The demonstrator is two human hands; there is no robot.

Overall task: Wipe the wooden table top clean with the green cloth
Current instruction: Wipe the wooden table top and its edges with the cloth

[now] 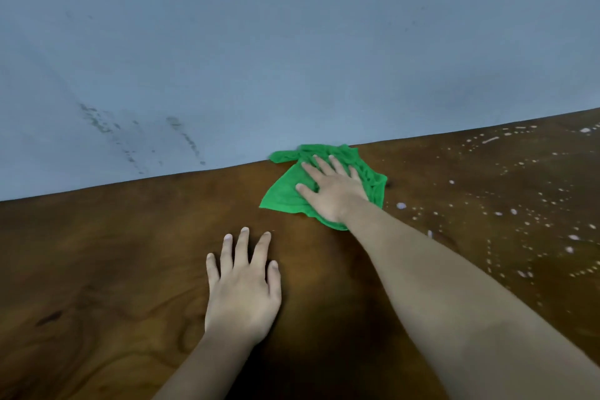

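My right hand (334, 191) lies flat, fingers spread, pressing the green cloth (282, 195) on the table (113, 253) at its far edge by the wall (259, 42). My left hand (242, 289) rests open and empty on bare wood; white droplets (519, 214) dot the right side.

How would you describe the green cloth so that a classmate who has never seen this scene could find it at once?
Start at the grey-blue wall and follow it down to where the wooden table top meets it. There, near the middle of that far edge, lies the green cloth, crumpled under the flat right hand. It is the only bright green thing here.
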